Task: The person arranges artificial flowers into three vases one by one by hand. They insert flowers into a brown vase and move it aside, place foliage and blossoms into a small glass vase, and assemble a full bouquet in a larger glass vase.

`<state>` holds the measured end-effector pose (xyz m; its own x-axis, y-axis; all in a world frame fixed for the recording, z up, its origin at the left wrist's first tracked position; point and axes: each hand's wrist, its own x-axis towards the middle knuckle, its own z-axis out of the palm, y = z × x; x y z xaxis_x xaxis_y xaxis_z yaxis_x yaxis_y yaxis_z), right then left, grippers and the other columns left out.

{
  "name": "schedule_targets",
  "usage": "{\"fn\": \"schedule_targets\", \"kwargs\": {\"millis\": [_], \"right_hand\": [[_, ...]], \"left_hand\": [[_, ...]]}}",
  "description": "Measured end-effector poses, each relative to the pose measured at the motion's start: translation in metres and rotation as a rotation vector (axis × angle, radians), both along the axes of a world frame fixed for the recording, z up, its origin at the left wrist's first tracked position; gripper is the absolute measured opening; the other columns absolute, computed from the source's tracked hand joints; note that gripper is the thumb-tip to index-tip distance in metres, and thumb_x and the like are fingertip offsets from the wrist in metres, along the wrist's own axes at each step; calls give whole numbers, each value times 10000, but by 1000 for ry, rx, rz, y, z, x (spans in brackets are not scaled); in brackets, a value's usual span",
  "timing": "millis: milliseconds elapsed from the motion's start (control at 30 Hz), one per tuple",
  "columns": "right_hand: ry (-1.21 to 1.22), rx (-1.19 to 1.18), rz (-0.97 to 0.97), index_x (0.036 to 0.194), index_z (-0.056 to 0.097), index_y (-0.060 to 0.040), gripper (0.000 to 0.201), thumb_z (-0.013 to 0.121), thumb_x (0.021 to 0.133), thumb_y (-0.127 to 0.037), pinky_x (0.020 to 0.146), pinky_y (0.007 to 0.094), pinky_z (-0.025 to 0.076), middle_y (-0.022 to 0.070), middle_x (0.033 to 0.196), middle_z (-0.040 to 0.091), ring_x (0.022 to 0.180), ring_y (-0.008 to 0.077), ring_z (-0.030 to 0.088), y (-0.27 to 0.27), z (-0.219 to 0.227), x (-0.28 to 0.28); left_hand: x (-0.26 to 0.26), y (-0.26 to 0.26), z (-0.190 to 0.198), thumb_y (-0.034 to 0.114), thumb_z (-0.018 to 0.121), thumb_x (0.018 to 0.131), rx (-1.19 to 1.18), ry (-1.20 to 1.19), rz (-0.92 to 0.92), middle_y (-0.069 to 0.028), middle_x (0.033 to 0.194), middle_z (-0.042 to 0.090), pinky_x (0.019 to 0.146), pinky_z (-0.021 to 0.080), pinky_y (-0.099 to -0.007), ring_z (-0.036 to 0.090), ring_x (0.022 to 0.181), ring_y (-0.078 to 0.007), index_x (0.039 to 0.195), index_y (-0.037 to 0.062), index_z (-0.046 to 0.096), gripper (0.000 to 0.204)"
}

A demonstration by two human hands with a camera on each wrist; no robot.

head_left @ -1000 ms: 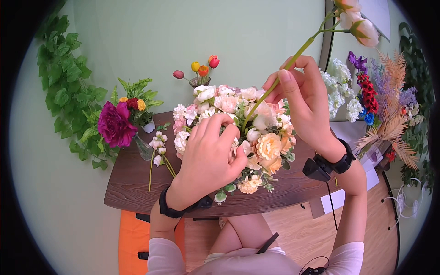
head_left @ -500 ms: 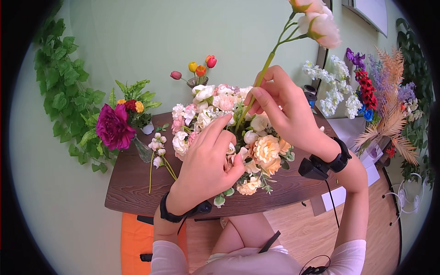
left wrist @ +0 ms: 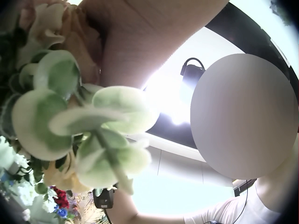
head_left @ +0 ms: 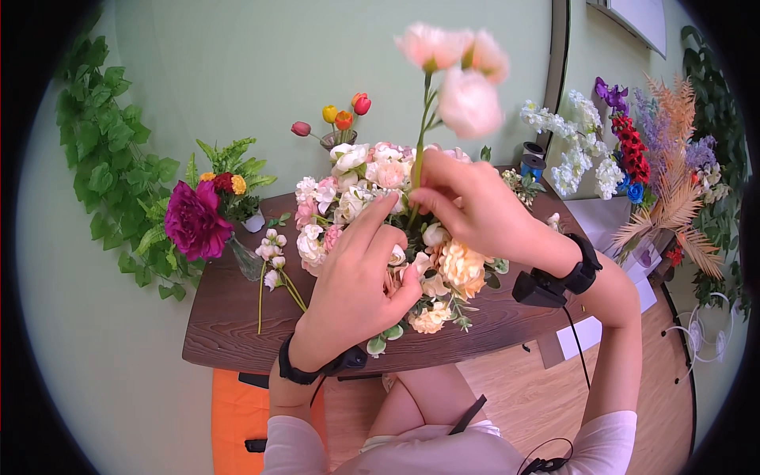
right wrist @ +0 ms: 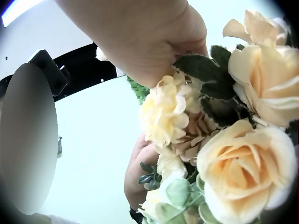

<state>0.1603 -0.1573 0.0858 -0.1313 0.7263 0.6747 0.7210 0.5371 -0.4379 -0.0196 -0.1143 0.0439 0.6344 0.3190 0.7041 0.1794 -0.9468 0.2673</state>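
A full arrangement of artificial flowers (head_left: pixel 348 158), white, pink and peach, stands on the table. My right hand (head_left: pixel 467 198) pinches the green stem (head_left: pixel 417 162) of a pale pink flower spray (head_left: pixel 469 103), held upright over the arrangement; its blooms are blurred, and its lower end disappears among the flowers. My left hand (head_left: pixel 348 273) rests against the near left side of the blooms, index finger extended and thumb apart from it. Pale green leaves (left wrist: pixel 88 116) hang close below the hand in the left wrist view. In the right wrist view, a peach rose (right wrist: pixel 247 172) sits beside my right hand (right wrist: pixel 154 42).
On the dark wooden table (head_left: pixel 229 332) lie small white-pink flower stems (head_left: pixel 271 257) at left. Behind them are a magenta bloom (head_left: pixel 194 220) with ferns and a vase of tulips (head_left: pixel 343 120). A spool (head_left: pixel 532 165) stands at back right, and more flowers (head_left: pixel 633 162) fill the far right.
My right hand has moved left and down with the flower spray, bringing the stem from slanted to nearly upright. The left hand stays almost where it was.
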Motion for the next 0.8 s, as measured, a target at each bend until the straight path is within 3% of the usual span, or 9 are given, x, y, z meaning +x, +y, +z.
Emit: {"fn": "schedule_targets", "kwargs": {"millis": [200,300,367,400,467,600,700,767,800], "right_hand": [[-116,-81,-42,767,530,-10,95,608,755,-63,568,391,445,143,629,574,639,318,588,-1,5,-1],[-277,-88,-122,775,567,-15,121,642,724,-95,607,403,455,152,671,584,672,312,587,6,-9,5],[-387,94,-67,822,584,-22,165,655,705,-114,643,407,463,161,740,596,699,310,587,13,-19,9],[-385,94,-68,822,584,-22,165,655,705,-114,643,407,463,161,740,596,699,310,587,13,-21,11],[-316,45,-35,816,609,-19,160,670,734,-142,603,326,464,97,698,597,648,224,583,7,-13,8],[-111,-80,-21,822,610,-21,146,660,737,-128,614,322,467,77,679,591,629,214,575,-2,6,2],[-111,-144,-39,886,590,-22,183,654,740,-114,642,319,467,86,795,595,687,204,567,2,3,7],[-217,-118,-5,978,566,-33,271,657,728,-89,709,322,458,118,955,568,805,221,560,10,-2,5],[-80,-166,23,1021,549,-34,332,658,709,-64,774,328,437,144,1063,521,902,232,537,6,-4,4]], "left_hand": [[1,-1,0,111,604,704,-14,-6,-4,-195,1283,436,923,330,-544,473,1116,-377,879,38,503,215],[3,-1,1,106,605,703,-38,-17,-19,-206,1276,437,935,336,-505,473,1116,-376,873,32,508,209],[3,0,3,89,610,693,112,17,-7,-253,1208,444,899,407,-420,470,1100,-393,862,-13,502,225],[3,0,3,89,610,693,113,18,-8,-253,1208,444,899,407,-420,470,1100,-393,862,-13,502,225],[3,0,3,93,608,696,82,17,-2,-248,1209,443,899,407,-420,471,1102,-387,866,-16,503,227],[2,1,1,103,613,704,5,-22,-17,-223,1253,447,931,355,-423,473,1108,-376,876,15,523,213],[2,1,1,98,611,704,25,-29,-14,-218,1240,457,915,371,-412,476,1098,-379,874,10,519,212],[1,1,0,90,611,702,-31,2,-21,-214,1223,465,910,383,-403,482,1084,-380,941,-4,535,267],[2,1,0,90,611,702,-32,4,-23,-214,1223,465,910,383,-403,482,1084,-380,941,-4,535,267]]}}
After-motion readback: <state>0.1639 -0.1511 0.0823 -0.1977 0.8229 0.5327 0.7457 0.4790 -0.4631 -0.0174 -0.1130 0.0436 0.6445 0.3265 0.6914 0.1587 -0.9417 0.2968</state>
